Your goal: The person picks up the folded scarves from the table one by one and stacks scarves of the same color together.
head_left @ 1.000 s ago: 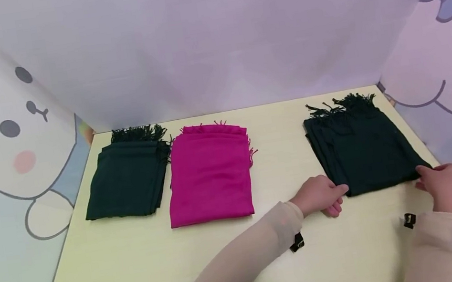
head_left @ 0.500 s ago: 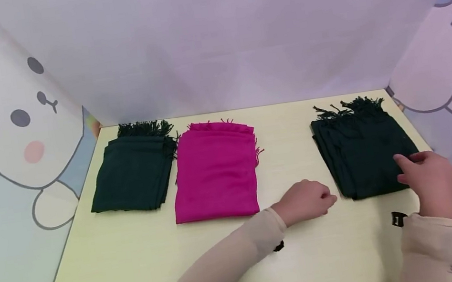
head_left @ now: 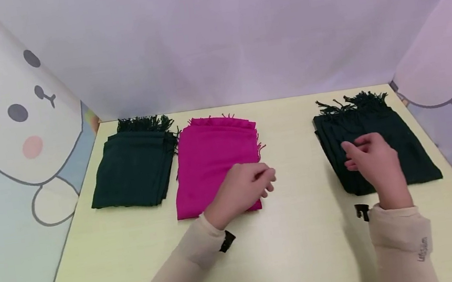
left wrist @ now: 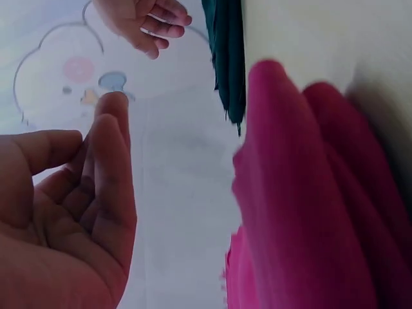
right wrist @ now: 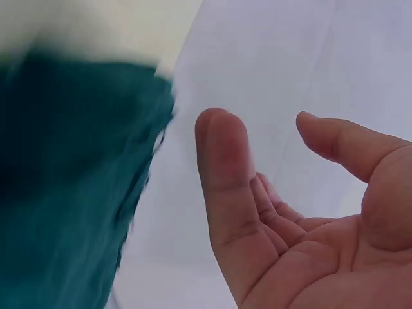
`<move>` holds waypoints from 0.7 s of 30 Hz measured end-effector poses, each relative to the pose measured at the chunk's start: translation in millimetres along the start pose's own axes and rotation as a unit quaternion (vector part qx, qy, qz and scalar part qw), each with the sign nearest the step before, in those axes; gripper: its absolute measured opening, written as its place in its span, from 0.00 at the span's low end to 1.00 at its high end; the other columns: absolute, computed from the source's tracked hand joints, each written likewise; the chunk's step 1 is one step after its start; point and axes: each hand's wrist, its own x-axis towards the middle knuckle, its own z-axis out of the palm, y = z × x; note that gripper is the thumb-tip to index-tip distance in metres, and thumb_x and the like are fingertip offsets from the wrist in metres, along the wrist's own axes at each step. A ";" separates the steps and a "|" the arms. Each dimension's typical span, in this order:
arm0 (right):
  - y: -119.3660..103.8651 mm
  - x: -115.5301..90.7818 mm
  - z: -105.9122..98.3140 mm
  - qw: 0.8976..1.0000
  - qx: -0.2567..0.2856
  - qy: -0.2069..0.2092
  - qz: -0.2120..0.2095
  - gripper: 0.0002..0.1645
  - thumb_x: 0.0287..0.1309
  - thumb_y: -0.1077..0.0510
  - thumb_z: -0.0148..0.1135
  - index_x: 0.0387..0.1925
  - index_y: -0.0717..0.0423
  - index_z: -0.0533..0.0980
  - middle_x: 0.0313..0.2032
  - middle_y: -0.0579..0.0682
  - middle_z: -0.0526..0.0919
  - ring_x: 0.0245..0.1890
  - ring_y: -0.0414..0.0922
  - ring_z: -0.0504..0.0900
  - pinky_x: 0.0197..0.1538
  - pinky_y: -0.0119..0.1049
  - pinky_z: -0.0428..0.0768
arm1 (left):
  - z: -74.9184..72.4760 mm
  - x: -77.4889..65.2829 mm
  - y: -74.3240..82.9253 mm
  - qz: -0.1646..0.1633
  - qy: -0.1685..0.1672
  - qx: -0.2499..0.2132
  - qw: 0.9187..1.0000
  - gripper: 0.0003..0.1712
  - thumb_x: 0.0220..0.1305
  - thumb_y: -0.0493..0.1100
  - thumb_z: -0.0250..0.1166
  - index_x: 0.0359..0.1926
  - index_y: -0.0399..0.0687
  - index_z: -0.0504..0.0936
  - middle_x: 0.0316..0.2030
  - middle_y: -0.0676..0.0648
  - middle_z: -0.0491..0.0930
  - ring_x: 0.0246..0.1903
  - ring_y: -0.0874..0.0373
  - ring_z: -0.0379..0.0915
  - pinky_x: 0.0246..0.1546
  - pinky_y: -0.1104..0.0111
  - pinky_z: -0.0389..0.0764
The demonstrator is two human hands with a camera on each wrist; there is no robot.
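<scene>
My left hand [head_left: 243, 189] hovers over the lower right part of a folded magenta scarf [head_left: 215, 154] with fringed edges. In the left wrist view its fingers [left wrist: 112, 174] are loosely bent and hold nothing, and the magenta scarf [left wrist: 290, 193] lies apart from them. My right hand [head_left: 374, 161] is above a folded dark green scarf [head_left: 412, 153], whose fringe points to the back of the table. The right wrist view has thumb and fingers [right wrist: 228, 174] spread apart with nothing between them; the green scarf [right wrist: 71, 174] lies to one side, blurred.
Another folded dark green scarf [head_left: 132, 171] lies at the left, close against the magenta one. All rest on a pale yellow table [head_left: 301, 246]. A light wall [head_left: 233, 38] stands along the back edge, with cartoon-printed panels [head_left: 15, 156] on both sides.
My right hand has let go of the right green scarf's front corner and moved left above it. My left hand has moved left from beside that scarf to over the magenta one.
</scene>
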 end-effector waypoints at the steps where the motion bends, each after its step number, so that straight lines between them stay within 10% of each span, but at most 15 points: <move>1: -5.4 0.9 5.2 1.000 0.009 -0.014 -0.017 0.47 0.64 0.29 0.52 0.63 0.66 0.62 0.48 0.65 0.82 0.32 0.43 0.89 0.46 0.46 0.84 | -5.4 -3.6 -2.3 -0.003 0.011 -0.009 1.000 0.12 0.73 0.49 0.58 0.32 0.57 0.84 0.27 0.55 0.84 0.26 0.59 0.83 0.28 0.69 0.83; 14: -80.3 -0.6 76.0 0.960 0.146 -0.205 -0.124 0.28 0.69 0.42 0.59 0.55 0.59 0.68 0.42 0.62 0.82 0.39 0.54 0.86 0.45 0.42 0.85 | -73.8 -56.2 -51.5 -0.031 0.196 0.053 0.979 0.12 0.72 0.52 0.60 0.46 0.58 0.88 0.44 0.58 0.84 0.46 0.62 0.78 0.50 0.60 0.79; 21: -109.8 -11.8 105.3 0.938 0.198 -0.246 -0.144 0.22 0.69 0.48 0.60 0.54 0.60 0.70 0.44 0.65 0.81 0.43 0.62 0.83 0.46 0.47 0.85 | -103.8 -78.3 -81.5 -0.077 0.248 0.092 0.961 0.17 0.74 0.55 0.56 0.51 0.55 0.85 0.47 0.53 0.81 0.41 0.56 0.74 0.39 0.60 0.78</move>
